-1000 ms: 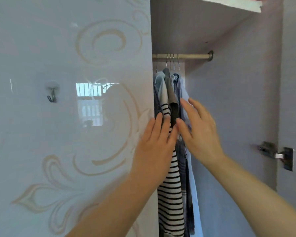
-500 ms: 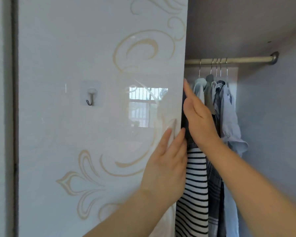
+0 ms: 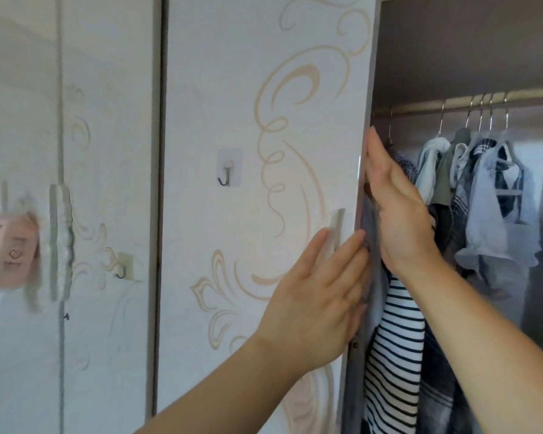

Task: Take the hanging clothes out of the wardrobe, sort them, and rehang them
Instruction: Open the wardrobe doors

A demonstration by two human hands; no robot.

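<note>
Two grips lie flat at the right edge of the door [image 3: 232, 89]. The left grip [image 3: 320, 296] is spread open on the door face, fingertips at the handle [image 3: 336, 225], holding nothing. The right grip [image 3: 395, 208], fingers straight, lies along the edge higher up, holding nothing. Behind them hangs a striped top [image 3: 392, 355], then shirts [image 3: 496, 211] on the rail [image 3: 452, 105].

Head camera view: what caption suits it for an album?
Arms at the edge of the patterned wardrobe door; striped top and shirts hang from the rail.
</note>
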